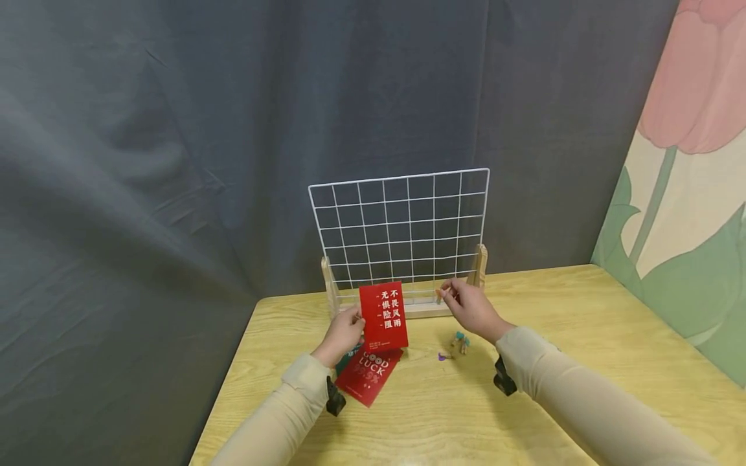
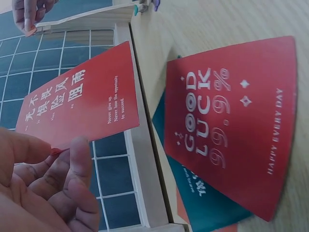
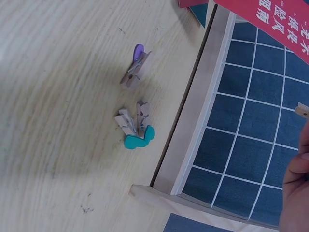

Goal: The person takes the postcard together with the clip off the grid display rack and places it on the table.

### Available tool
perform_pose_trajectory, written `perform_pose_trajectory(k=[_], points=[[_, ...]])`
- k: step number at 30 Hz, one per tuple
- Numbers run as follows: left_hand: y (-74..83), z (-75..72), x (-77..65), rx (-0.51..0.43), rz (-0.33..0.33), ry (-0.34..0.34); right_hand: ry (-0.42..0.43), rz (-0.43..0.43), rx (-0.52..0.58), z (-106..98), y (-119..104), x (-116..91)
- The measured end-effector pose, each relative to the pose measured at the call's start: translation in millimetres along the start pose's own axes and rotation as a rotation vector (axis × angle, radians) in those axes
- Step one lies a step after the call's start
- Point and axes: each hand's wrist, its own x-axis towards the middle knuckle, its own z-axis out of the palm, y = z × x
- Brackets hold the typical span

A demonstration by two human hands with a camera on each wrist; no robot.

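Note:
Between thumb and fingers, my left hand [image 1: 342, 333] pinches the left edge of a red card [image 1: 384, 323] with white lettering. The card stands upright before the lower left of a white wire grid panel [image 2: 94, 157]. My right hand [image 1: 471, 309] holds a small wooden clothespin [image 3: 302, 110] by the panel's lower right; in the head view an orange bit shows at the fingertips. Below the left hand, a red "GOOD LUCK" card [image 2: 231, 121] lies over a teal card [image 2: 212, 212], which is mostly covered.
On the table near the right forearm lie a purple-tipped clothespin [image 3: 137, 65] and two teal-tipped clothespins [image 3: 126, 122]. The panel stands in a wooden base [image 3: 189, 111] with side posts [image 1: 481, 265]. Behind it hangs a dark grey curtain [image 1: 373, 97].

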Motion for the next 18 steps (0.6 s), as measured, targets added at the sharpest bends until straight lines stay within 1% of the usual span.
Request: perform_pose_trajectory(k=[2,5,9,15,18], points=[[-2.3,0.1,-1.6,0.002,-0.017,-0.003,0.01,-0.014,0.001,0,1,-3],[-5.5,-1.2,-3.2,0.011,-0.019,-0.001,0.004,-0.02,0.001,1,2,-5],[-7.4,-2.6,-5.4,0.02,-0.018,-0.006,-0.009,-0.009,-0.002,3,5,-7],[-9.8,-2.3,-9.3,0.027,-0.046,-0.023,-0.013,-0.005,0.001,6,7,-11],[-11.6,-2.0,-10.6,0.024,-0.047,-0.025,-0.022,0.01,0.002,8,9,-12]])
